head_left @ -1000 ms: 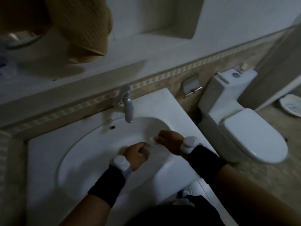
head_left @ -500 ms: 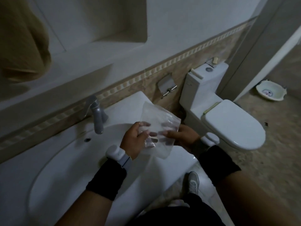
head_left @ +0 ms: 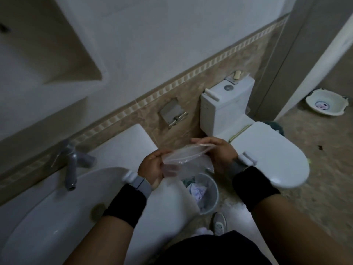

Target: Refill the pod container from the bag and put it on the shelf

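A clear plastic bag (head_left: 188, 158) is held between both hands, above a small waste bin (head_left: 211, 194) on the floor. My left hand (head_left: 151, 167) grips the bag's left edge. My right hand (head_left: 219, 150) grips its right edge near the mouth. The bag looks crumpled and see-through; I cannot tell whether anything is inside it. No pod container is in view. A recessed wall shelf (head_left: 57, 73) sits at the upper left.
A white sink (head_left: 47, 217) with a grey tap (head_left: 71, 169) is at the lower left. A white toilet (head_left: 267, 155) with its lid down stands on the right. The bin holds crumpled paper. A white basin (head_left: 324, 105) lies on the floor far right.
Both hands rose from the sink basin with the clear bag and carried it right, from over the sink's edge to above the waste bin. The view swung right too.
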